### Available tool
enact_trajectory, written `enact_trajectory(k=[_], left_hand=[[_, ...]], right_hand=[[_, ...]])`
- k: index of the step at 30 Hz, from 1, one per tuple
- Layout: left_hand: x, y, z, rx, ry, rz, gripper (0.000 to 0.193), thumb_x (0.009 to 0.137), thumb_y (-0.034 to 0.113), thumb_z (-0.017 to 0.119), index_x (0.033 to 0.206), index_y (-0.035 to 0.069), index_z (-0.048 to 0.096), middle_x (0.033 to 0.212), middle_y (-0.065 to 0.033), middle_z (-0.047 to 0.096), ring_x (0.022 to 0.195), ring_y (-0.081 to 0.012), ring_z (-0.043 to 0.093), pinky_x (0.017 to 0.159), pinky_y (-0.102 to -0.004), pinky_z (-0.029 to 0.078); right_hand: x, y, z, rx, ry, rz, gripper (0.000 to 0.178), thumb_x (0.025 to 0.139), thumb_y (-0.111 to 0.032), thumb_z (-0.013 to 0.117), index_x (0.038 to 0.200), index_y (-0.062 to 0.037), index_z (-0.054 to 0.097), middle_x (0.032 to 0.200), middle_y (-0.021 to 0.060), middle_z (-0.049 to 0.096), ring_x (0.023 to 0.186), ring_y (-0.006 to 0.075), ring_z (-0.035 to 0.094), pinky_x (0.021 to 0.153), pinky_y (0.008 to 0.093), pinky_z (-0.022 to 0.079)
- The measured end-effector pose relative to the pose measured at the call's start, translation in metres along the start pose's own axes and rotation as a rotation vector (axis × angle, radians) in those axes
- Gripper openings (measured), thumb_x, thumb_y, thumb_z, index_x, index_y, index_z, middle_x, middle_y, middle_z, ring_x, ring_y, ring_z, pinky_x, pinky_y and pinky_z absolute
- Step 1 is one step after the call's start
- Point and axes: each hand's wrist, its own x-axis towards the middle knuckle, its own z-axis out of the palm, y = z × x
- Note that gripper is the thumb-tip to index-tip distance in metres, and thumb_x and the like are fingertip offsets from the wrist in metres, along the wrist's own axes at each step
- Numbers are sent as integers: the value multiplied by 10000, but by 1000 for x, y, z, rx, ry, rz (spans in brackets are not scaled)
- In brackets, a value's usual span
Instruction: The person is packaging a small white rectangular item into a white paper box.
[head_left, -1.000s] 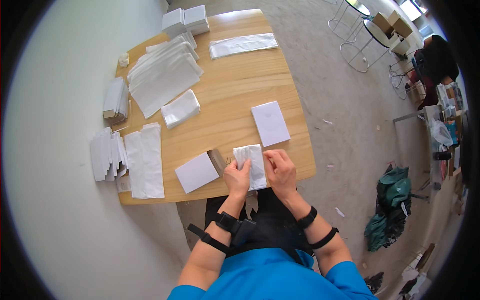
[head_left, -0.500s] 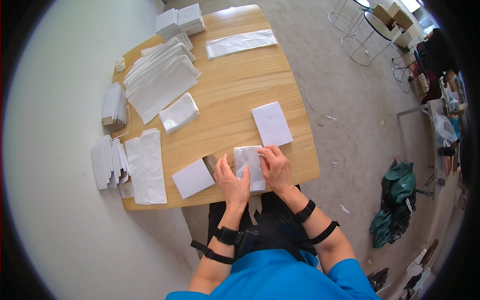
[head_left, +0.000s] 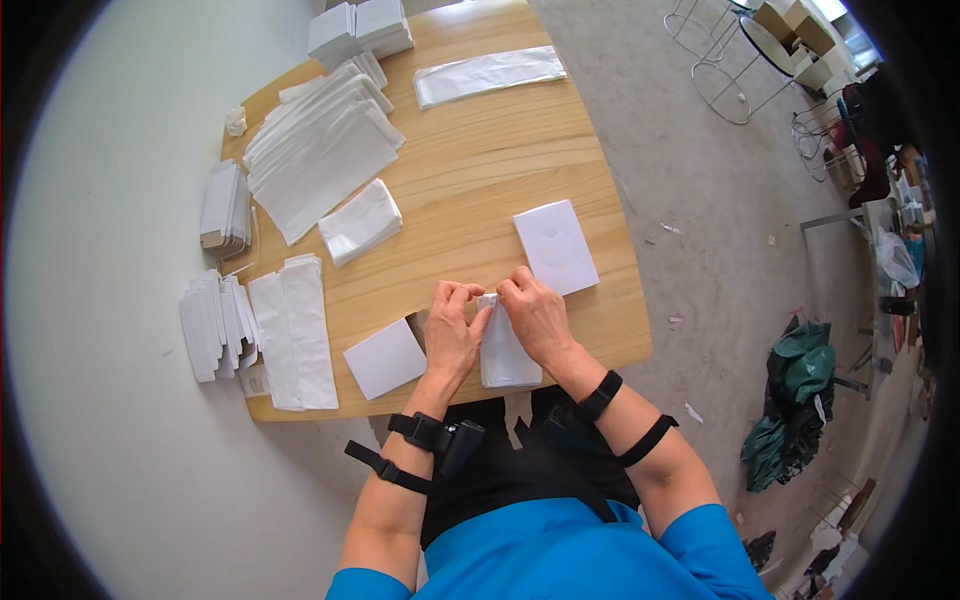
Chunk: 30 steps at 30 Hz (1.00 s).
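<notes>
Both hands meet at the near edge of the desk [head_left: 470,190], over a white pouch [head_left: 508,358] that lies flat with its lower end toward the person. The left hand [head_left: 452,335] pinches the pouch's top edge between thumb and fingers, its grip clenched on that edge. The right hand [head_left: 535,315] pinches the same top edge just beside it, fingers curled and likewise grasping the pouch.

Left of the left hand lies a white card [head_left: 384,358], apart from it. Just beyond the right hand lies a second, larger white card [head_left: 556,246]. Further left, two long white bags [head_left: 293,332] lie side by side at the desk's edge. Past mid-desk sits a small folded bag [head_left: 361,221], then a fanned stack of bags [head_left: 320,158]. At the far end lie one long bag [head_left: 489,74] and white boxes [head_left: 360,27].
</notes>
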Motion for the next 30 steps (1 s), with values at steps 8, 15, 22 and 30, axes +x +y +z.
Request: enact_trajectory(k=[8, 15, 22, 30], left_hand=[[6, 7, 1, -61, -59, 1, 157, 832, 84, 729, 969, 35, 671, 948, -54, 569, 572, -122, 494, 561, -278, 448], [3, 1, 2, -137, 2, -45, 109, 842, 54, 703, 940, 31, 661, 921, -43, 553, 573, -111, 487, 547, -262, 427], [2, 2, 2, -32, -6, 60, 151, 849, 57, 688, 996, 34, 660, 958, -46, 558, 575, -120, 490, 556, -284, 445], [-5, 3, 1, 30, 238, 33, 91, 884, 64, 645, 957, 11, 653, 925, -62, 571, 568, -141, 502, 548, -301, 441]], right_hand=[[-3, 2, -1, 16, 25, -14, 67, 791, -38, 619, 823, -36, 560, 894, 116, 547, 817, 285, 642, 666, 377, 536], [-3, 1, 4, -62, 41, -45, 88, 777, -52, 622, 833, -48, 553, 886, 100, 541, 818, 254, 637, 661, 355, 537], [-3, 0, 4, -74, 65, -55, 91, 782, -62, 623, 834, -60, 549, 877, 92, 529, 808, 243, 632, 650, 341, 539], [-3, -9, -11, 80, 135, -10, 106, 813, -20, 613, 916, -38, 604, 920, 113, 598, 816, 269, 658, 664, 364, 539]])
